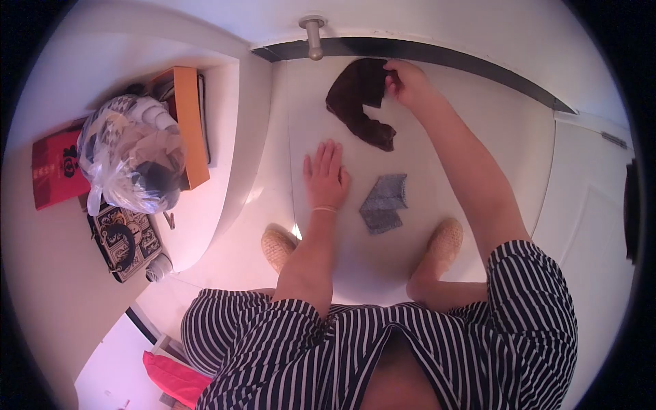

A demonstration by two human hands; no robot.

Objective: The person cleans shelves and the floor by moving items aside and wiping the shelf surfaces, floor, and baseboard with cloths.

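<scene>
A dark brown piece of cloth [357, 96] lies in a curved shape on the pale floor near the wall. My right hand [408, 83] pinches its upper right end between thumb and fingers. Flat on the floor, left of and below the cloth, rests my left hand [326, 174], with its fingers stretched out and nothing in it. Between my slippered feet and the brown cloth is a folded grey fabric piece [385, 203], touched by neither hand.
A door stop [313, 39] sticks out from the wall ahead. On the white shelf at left are a clear plastic bag [133, 154], an orange box [193, 130], a red packet [56, 171] and a patterned case [126, 239]. A white door [581, 205] stands at right.
</scene>
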